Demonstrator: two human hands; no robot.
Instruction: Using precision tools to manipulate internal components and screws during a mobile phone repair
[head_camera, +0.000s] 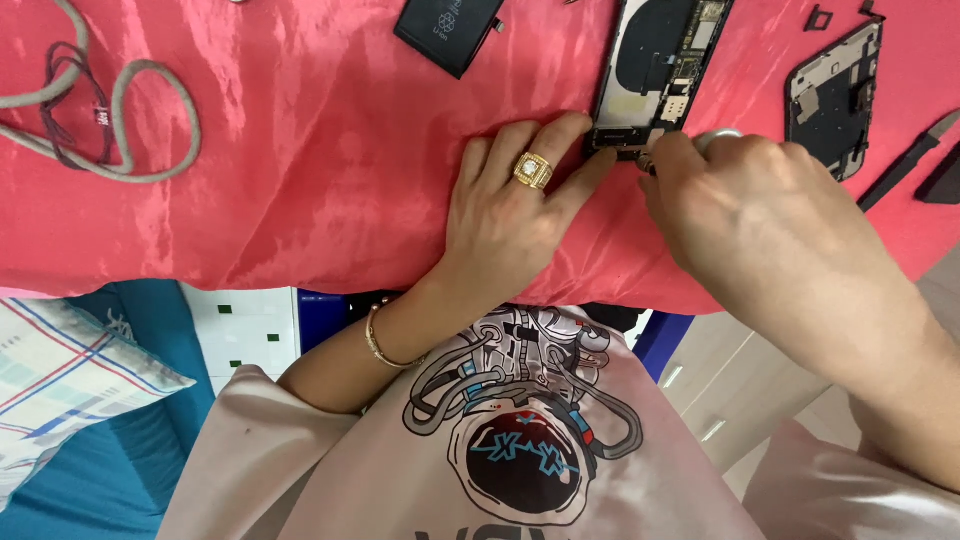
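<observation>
Here, on the shiny red cloth (300, 150): opened black phone chassis with bare circuit board (660, 70), its near end pinned under spread left hand (510, 215), right hand (745, 215) pinching a small silver-tipped tool (718, 137) there.

The opened phone (660, 70) runs off the top edge. The right hand (760, 215) hides whatever tool it holds at the phone's lower end. The dark piece (945, 180) is cut off at the right edge.

Opened phone (660, 70) on cloth (320, 150); battery (450, 32) left, cable (110, 110) far left.
</observation>
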